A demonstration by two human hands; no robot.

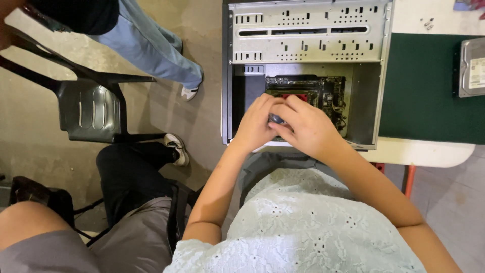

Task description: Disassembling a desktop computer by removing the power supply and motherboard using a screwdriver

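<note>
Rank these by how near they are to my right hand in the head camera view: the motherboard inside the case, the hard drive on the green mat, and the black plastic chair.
From the right hand:
1. Motherboard, inside the open case, just beyond the fingers.
2. Hard drive, on the green mat, far right.
3. Black plastic chair, on the floor, far left, past the left hand.

light: even, soft indoor | shadows: faint | glare: none | focus: sharp | edges: wide-angle bend

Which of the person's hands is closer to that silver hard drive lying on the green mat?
Right. The right hand is inside the open computer case, on the side toward the hard drive; the left hand is beside it, farther away.
</note>
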